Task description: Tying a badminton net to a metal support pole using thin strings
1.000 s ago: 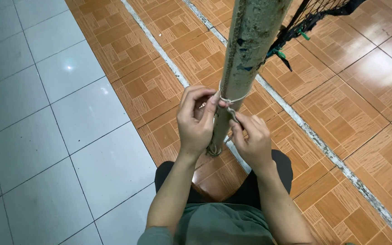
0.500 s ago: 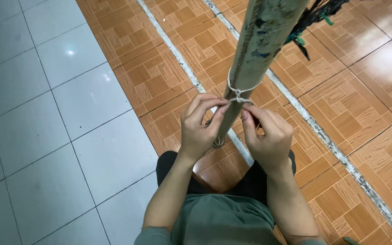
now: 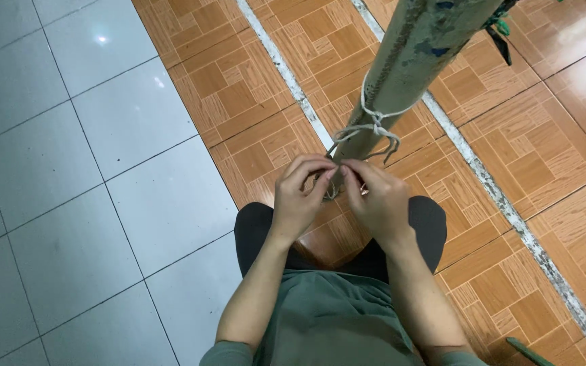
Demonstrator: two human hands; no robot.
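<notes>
Head view: the left hand (image 3: 301, 198) and right hand (image 3: 376, 200) meet in front of the lower part of a pole (image 3: 401, 74), just above the person's knees. Both forearms rise from the bottom of the frame and converge, the wrists bent a little inward, the backs of the hands facing the camera. The left hand's fingers curl, thumb and forefinger pinched on a thin pale cord (image 3: 373, 125); the right hand does the same, its fingertips pressed together on the cord's end just beside the left's. The two pinches nearly touch.

The cord is wrapped round the pole above the hands, with a knot on the near face and loose loops and ends hanging down on both sides, one strand running down to the fingers. The pole is grey-green, its paint worn and blotched, and it leans up toward the top right of the frame. A bit of dark net (image 3: 500, 27) with green ties hangs beside it near the top edge.

The floor shows brown tiles (image 3: 239, 102) under the pole and grey tiles (image 3: 69, 203) to the left.
</notes>
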